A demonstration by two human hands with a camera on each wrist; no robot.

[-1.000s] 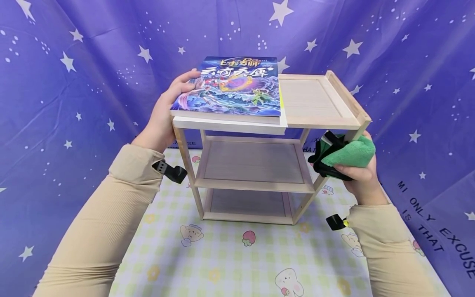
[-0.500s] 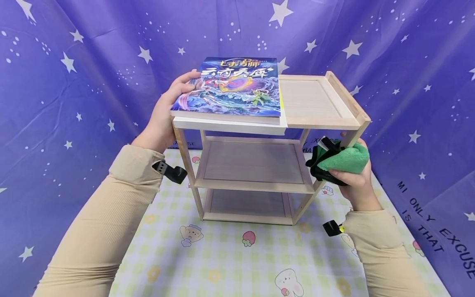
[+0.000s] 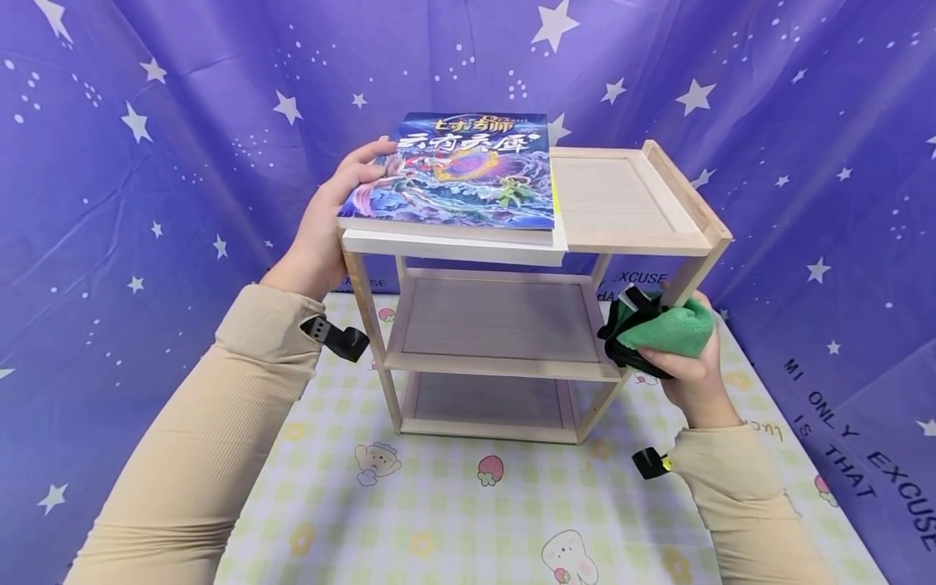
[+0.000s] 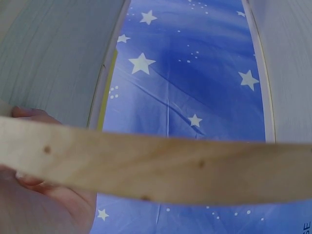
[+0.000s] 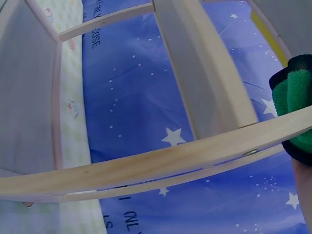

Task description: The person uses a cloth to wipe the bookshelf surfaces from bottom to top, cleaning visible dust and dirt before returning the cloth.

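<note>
A three-tier wooden shelf (image 3: 504, 367) stands upright on the tablecloth. On the left of its top board lies a blue illustrated book (image 3: 468, 183), over a white-edged book (image 3: 453, 244). My left hand (image 3: 322, 219) grips the top's left end, fingertips on the blue cover; the left wrist view shows part of that hand (image 4: 63, 204) behind a wooden leg. My right hand (image 3: 695, 366) holds a green cloth (image 3: 673, 329) with black trim round the front right leg, below the top board. In the right wrist view the cloth (image 5: 300, 92) is at the right edge.
A green-checked tablecloth (image 3: 453, 520) with cartoon prints covers the table. Purple star-patterned curtains (image 3: 183, 203) hang behind and at both sides. The top board's right end has a raised wooden rail (image 3: 687, 191).
My right hand has slid down the front right leg with the green cloth, slightly leftward. The left hand, books and shelf have stayed in place.
</note>
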